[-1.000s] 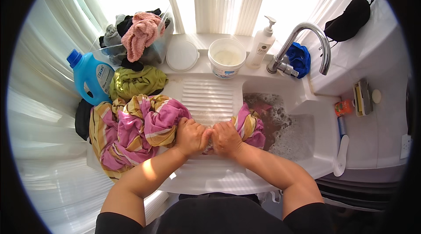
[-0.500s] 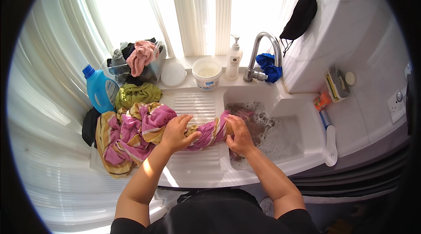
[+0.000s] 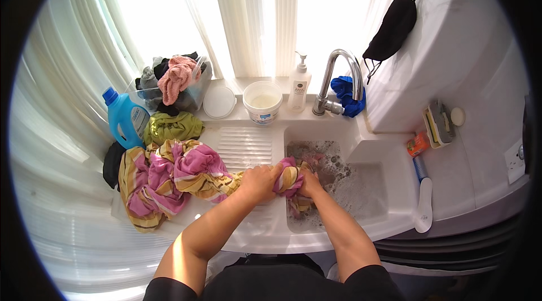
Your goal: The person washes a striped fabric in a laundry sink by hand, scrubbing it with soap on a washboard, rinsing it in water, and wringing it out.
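Observation:
A long pink and yellow striped cloth [image 3: 200, 167] lies bunched on the ribbed washboard side of the white sink [image 3: 389, 199] and runs right into the basin's cloudy, sudsy water [image 3: 361, 188]. My left hand [image 3: 261, 183] is closed round the cloth near the basin's left edge. Just right of it, my right hand [image 3: 308, 182] grips the same cloth over the water, its fingers partly hidden. A short twisted stretch of cloth shows between the two hands. The cloth's far end is partly under the suds.
At the left stand a blue detergent bottle [image 3: 125, 120], a green cloth [image 3: 172, 128] and a clear bin [image 3: 197, 88] of clothes. Behind are a white tub [image 3: 262, 110], a pump bottle [image 3: 299, 86] and the faucet [image 3: 322, 98]. A white-handled brush [image 3: 423, 205] rests on the right rim.
Both hands, open over the cloth before, have closed on it. My left hand has moved right along it, and the cloth between them is bunched up.

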Tool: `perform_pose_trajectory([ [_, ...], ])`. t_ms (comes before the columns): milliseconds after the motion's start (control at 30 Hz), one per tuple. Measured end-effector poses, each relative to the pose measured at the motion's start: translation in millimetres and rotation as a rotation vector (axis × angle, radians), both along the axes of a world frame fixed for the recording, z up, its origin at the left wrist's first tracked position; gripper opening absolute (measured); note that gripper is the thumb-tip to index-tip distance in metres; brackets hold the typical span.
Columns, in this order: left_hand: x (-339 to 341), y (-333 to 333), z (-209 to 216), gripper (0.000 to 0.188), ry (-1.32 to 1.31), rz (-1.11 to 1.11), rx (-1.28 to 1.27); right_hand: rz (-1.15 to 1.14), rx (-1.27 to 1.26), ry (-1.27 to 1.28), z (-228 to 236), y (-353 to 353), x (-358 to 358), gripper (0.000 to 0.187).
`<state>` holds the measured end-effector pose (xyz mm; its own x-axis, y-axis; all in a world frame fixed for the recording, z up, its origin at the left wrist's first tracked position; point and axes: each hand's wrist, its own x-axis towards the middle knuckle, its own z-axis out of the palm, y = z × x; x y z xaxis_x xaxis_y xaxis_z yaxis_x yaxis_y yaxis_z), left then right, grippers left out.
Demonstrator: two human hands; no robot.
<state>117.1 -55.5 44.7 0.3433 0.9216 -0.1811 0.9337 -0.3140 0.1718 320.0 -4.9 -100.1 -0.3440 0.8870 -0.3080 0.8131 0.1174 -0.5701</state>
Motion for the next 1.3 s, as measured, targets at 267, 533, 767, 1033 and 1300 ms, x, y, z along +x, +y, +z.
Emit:
perform_pose_trajectory([
  [267, -49.5, -35.6, 37.4, 0.069, -0.171, 0.157, 0.065, -0.089, 0.737, 0.248, 109.0, 2.1, -25.9, 0.022],
  [533, -153.3, -37.1, 81.0, 0.043, -0.234, 0.284, 0.45, -0.059, 0.828, 0.405, 161.1, -29.4, -142.9, 0.03],
  [767, -187.1, -4.8, 96.7, 0.041, 0.132, 0.426, 0.21, 0.005, 0.584, 0.666, 130.4, -48.8, -166.4, 0.057],
  [1033, -114.3, 12.1, 25.2, 0.127, -0.402, 0.174, -0.206, -0.326, -0.045, 0.645, 66.1, -13.9, -32.6, 0.086],
  [1300, -147.1, -2.1, -11.6, 0.045, -0.102, 0.001, 0.015, -0.404, 0.129, 0.484, 63.7, -26.9, -67.6, 0.065],
])
